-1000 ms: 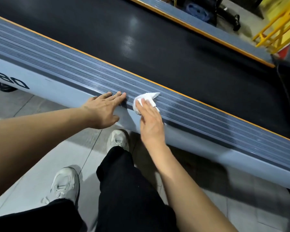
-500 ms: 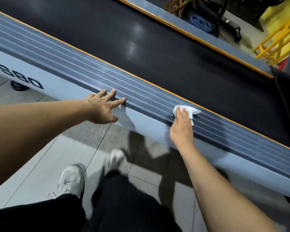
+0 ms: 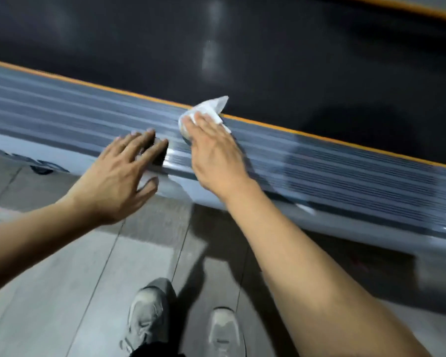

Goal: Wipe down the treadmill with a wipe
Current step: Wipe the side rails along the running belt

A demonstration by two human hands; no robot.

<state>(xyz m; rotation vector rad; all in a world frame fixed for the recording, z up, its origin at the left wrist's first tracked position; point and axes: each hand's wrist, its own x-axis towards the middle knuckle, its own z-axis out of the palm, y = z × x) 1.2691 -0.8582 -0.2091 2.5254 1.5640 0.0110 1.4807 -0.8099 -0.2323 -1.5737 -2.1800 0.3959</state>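
Wiping the treadmill's near side rail [image 3: 332, 161], frame blurred.

Right hand [image 3: 214, 153] lay flat, fingers straight, pressing the white wipe [image 3: 209, 109] on the rail beside the orange stripe [image 3: 307, 134]. Left hand [image 3: 119, 176] rested just left of the wipe, fingers spread wide, holding nothing. Risk, as judged: the crumpled wipe, one loose corner sticking up toward the belt [image 3: 268, 60], could bunch or slip from under the palm and skip ribs.
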